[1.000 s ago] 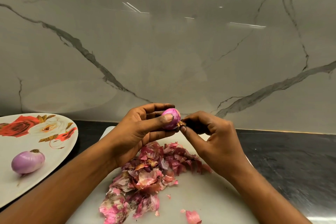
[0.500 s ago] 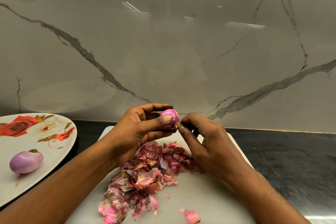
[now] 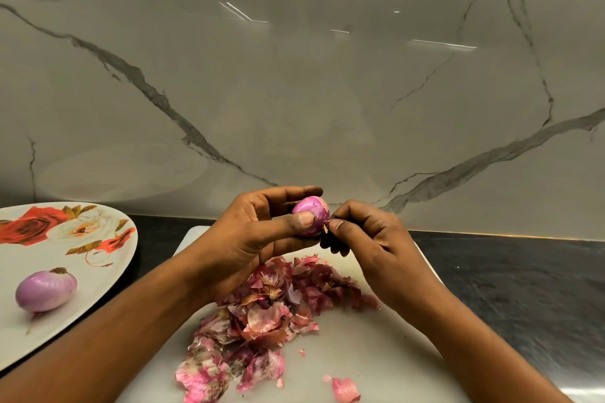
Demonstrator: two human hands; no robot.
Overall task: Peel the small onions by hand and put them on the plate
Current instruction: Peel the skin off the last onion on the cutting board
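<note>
While the small, glossy pink-purple onion (image 3: pixel 311 211) sits raised above the white rectangular cutting board (image 3: pixel 376 347), the step in hand appears to be the tail end of its peeling; most of its surface shows smooth and bare, and only a dry tan scrap of skin (image 3: pixel 325 228) clings at the end facing the right hand (image 3: pixel 376 245). The left hand (image 3: pixel 248 239) grips the onion, its thumb (image 3: pixel 294 221) pressed flat across the near side and its curled fingers (image 3: pixel 288 191) wrapped behind and beneath; the right hand pinches that scrap between thumb tip and forefinger tip, the remaining fingers curled loosely under the palm and holding nothing that I can see. The next move, as I judge it, calls for a short firm pull away from the bulb, with the left grip tight enough to stop the slick onion from twisting or slipping; whether a root stub comes off with it cannot be told from here. After that the onion would go left to the white oval plate (image 3: pixel 108 258) with its red rose print, where one peeled pale-purple onion (image 3: pixel 45 290) lies already, well apart from the hands; the plate rests on the dark countertop (image 3: pixel 523 288) just beside the board. Beneath the hands a loose heap of papery pink and brown peelings (image 3: pixel 268 314) covers the middle of the board; a few stray flakes (image 3: pixel 343 388) lie nearer the viewer.
</note>
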